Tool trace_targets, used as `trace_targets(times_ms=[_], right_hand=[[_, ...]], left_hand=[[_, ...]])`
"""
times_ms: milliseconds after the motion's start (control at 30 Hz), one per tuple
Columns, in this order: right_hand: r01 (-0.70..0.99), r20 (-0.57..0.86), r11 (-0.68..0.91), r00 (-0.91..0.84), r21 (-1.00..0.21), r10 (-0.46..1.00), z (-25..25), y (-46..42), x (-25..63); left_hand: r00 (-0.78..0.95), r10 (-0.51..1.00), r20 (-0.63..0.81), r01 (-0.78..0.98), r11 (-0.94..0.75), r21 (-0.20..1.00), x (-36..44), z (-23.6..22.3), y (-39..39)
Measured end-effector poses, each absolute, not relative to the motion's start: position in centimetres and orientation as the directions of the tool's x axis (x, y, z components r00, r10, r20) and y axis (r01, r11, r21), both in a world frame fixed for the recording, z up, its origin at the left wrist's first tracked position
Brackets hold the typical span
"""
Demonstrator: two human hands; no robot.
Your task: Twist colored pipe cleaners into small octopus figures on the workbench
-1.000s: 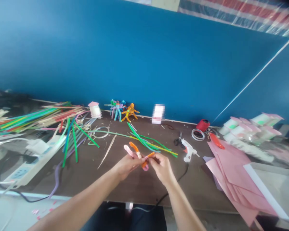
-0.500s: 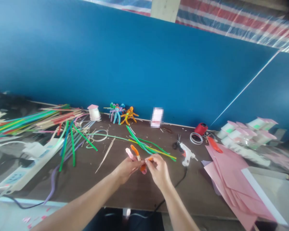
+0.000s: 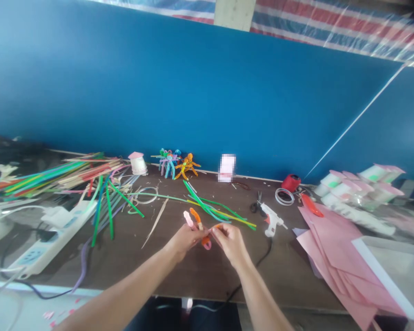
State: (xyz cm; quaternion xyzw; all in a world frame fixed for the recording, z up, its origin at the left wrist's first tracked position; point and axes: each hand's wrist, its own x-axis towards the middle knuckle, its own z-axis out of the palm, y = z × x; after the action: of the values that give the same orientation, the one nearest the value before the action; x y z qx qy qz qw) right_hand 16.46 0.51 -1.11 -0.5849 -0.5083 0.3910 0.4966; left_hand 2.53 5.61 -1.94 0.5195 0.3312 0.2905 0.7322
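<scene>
**Hands.** The left hand (image 3: 184, 241) and right hand (image 3: 232, 245) are held together above the middle of the dark wooden workbench (image 3: 152, 271), both in closed pinches. The left hand grips a small pipe-cleaner piece (image 3: 197, 221), from which a pink end and an orange end stand up, tilted away from the wrist. A looped orange-and-pink section (image 3: 206, 243) hangs beneath the hands. The right hand pinches a short orange strand (image 3: 218, 225) between thumb and fingers, and its tip reaches the pipe-cleaner piece. The exact point of contact is partly hidden by the fingers.

**Change.** Compared with the view half a second ago, the hands remain together and the pinches remain closed. The orange strand sits a little flatter across the gap, and the head camera has shifted slightly. No other change can be confirmed.

**Surroundings.** Loose green and yellow chenille stems (image 3: 207, 204) lie just beyond the hands. To the right are a white hot glue gun (image 3: 272, 219) and black-handled scissors (image 3: 257, 207). Further right lie overlapping pink paper sheets (image 3: 334, 257). A white power strip (image 3: 51, 239) and a long bundle of coloured stems (image 3: 55, 172) occupy the left side. Finished multicoloured pipe-cleaner figures (image 3: 174, 165) stand at the back edge beside a pink-topped paper cup (image 3: 138, 164). A red spool (image 3: 291, 182) stands near the back right.
</scene>
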Motion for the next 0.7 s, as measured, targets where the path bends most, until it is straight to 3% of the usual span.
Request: trace_targets(times_ms=[167, 400, 700], right_hand=[[0.232, 0.013, -0.018, 0.133, -0.973, 0.991, -1.5, 1.2, 17.0], [0.123, -0.01, -0.014, 0.033, -0.992, 0.999, -4.6, 2.3, 18.5], [0.11, 0.025, 0.013, 0.105, -0.994, 0.994, -5.2, 2.4, 18.7]], left_hand=[[0.589, 0.781, -0.208, 0.008, 0.252, 0.968, 2.6, -2.9, 6.4], [0.639, 0.675, -0.368, 0.114, 0.39, 0.914, 3.2, -4.3, 8.1], [0.678, 0.691, -0.25, 0.09, 0.259, 0.962, 3.9, -5.0, 9.3]])
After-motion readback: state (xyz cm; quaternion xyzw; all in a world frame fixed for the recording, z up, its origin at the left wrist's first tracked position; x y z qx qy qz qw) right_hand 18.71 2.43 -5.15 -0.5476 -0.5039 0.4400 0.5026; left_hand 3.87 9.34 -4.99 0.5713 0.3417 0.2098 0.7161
